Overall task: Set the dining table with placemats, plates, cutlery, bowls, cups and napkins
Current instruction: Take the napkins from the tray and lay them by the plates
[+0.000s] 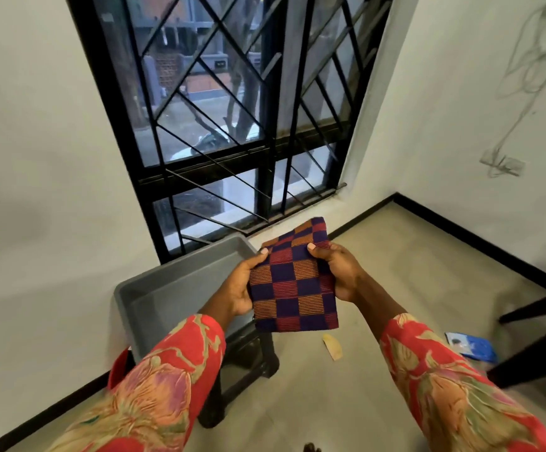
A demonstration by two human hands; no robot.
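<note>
My left hand [237, 288] and right hand [336, 272] both pinch the folded checked cloth [292, 282], thumbs on top at its side edges. It's mid-air, long axis running away from me, above the grey tub's [167, 288] right corner. No table in view.

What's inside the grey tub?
The part of the grey tub that shows holds nothing, just bare grey bottom. The left hand, the sleeve and the checkered cloth cover its near corner, so that bit stays hidden.
</note>
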